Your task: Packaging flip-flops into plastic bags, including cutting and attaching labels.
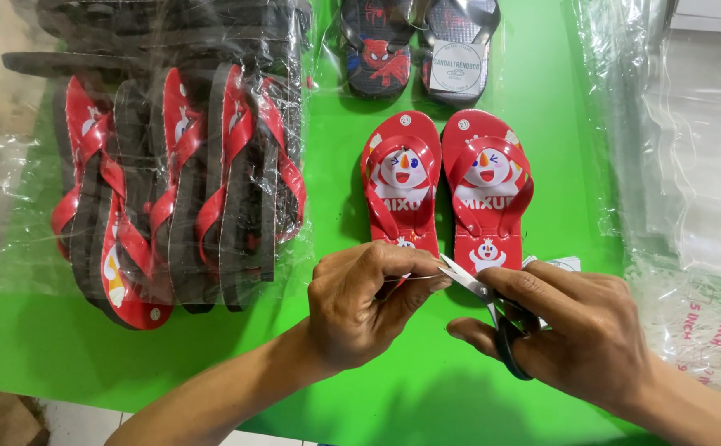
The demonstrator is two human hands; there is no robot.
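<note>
Scissors, small steel black-handled (pixel 492 310) | right hand (pixel 575 339) grips handles, blades point far-left | left hand (pixel 360 306) pinches thin tag strand at blade tips | red cartoon-print rubber flip-flop pair (pixel 447 186) just beyond, long axis near-far

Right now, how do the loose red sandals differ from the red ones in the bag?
The loose red sandals lie flat, side by side, unwrapped on the green table. The bagged sandals stand on edge, packed together under clear plastic. Both have red straps and a cartoon print.
</note>
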